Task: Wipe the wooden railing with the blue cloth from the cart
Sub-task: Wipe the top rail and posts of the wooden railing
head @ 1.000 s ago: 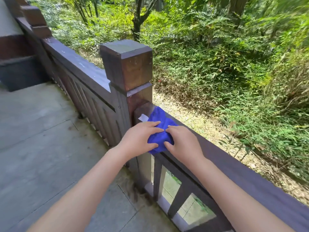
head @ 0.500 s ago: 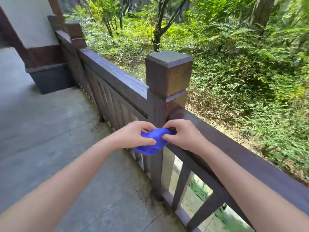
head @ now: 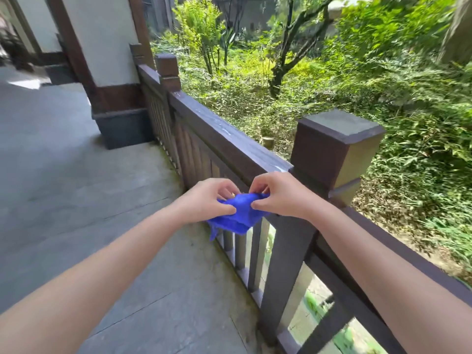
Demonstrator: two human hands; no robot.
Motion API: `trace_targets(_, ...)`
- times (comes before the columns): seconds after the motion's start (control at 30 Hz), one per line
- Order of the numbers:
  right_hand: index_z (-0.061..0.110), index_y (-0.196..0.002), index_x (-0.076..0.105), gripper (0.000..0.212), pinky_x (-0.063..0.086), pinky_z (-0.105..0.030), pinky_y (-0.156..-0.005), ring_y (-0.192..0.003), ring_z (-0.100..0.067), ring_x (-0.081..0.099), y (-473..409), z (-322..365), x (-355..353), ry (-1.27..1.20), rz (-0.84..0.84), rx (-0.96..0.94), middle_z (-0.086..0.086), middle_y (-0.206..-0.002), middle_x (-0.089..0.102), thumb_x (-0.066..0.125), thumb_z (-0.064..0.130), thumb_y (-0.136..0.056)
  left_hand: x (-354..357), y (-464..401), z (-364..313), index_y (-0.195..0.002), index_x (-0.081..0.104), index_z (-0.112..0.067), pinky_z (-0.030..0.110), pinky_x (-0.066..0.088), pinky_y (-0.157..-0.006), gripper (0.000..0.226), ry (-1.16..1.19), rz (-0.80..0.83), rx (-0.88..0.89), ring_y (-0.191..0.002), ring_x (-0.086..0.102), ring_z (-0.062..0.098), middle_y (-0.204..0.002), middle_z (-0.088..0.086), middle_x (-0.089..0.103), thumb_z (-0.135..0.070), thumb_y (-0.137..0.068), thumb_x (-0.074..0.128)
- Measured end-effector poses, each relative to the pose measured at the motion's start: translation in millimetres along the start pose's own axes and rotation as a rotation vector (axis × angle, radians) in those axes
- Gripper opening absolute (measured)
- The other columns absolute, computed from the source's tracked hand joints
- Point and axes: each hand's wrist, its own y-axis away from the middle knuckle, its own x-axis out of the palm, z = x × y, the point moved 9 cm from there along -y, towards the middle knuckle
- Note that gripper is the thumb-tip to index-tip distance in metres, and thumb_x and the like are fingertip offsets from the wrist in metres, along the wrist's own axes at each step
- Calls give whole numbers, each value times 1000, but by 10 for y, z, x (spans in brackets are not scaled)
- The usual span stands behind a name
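Note:
The blue cloth (head: 238, 213) hangs bunched in the air between both my hands, on the walkway side of the dark wooden railing (head: 224, 135) and just below its top rail. My left hand (head: 209, 200) pinches the cloth's left part. My right hand (head: 278, 194) pinches its right part with thumb and fingers, close to the square post (head: 332, 146). The cloth does not touch the top rail. Wet streaks shine on the rail left of the post. No cart is in view.
A grey stone walkway (head: 76, 200) stretches left and ahead. A wall with a dark base (head: 122, 129) stands at the railing's far end, beside a second post (head: 167, 70). Dense green plants (head: 383, 72) lie beyond the railing.
Both hands lifted the cloth off the rail right of the post and carried it left, in front of the balusters. The view swung left and up, showing more railing and the wall.

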Motion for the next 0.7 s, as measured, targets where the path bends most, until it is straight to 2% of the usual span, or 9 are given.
trace_targets(0.17,17,-82,68,13,49,-29,-62,-74,-17,61,-572,-29,-61,-10,-27,34,5,-73,61,63,16,-70,-369,-466,140,-84,68,-28,22,53,-66,20,-27,-65,20,-80,68,6,-84,-10,71,-18,-68,65)
trace_targets(0.33,21,-79,67,10,39,-13,-52,-66,-8,54,-1163,-161,-212,-73,-139,68,10,-69,57,65,18,-70,-784,-1051,107,-87,68,-25,24,53,-72,19,-96,-35,107,-85,67,9,-90,-3,72,-16,-71,65)
trace_targets(0.47,30,-65,61,12,43,-22,-55,-63,-8,55,-1578,-289,-415,-116,-219,127,13,-64,58,65,19,-68,-1067,-1542,26,-87,68,-22,16,46,-66,15,-147,3,193,-78,65,8,-84,-6,71,-15,-74,64)
trace_targets(0.63,30,-62,62,13,49,-25,-56,-64,-12,60,-1935,-436,-577,-127,-271,216,9,-65,63,65,19,-68,-1212,-2054,-36,-74,65,-36,6,42,-60,24,-138,71,343,-64,57,-7,-72,-15,68,-12,-75,63)
trace_targets(0.7,26,-66,65,6,51,-33,-64,-73,-18,62,-2036,-541,-595,-98,-266,274,2,-73,66,65,21,-70,-1181,-2282,-18,-78,68,-31,11,44,-66,18,-142,130,382,-71,60,-3,-76,-13,69,-13,-75,64)
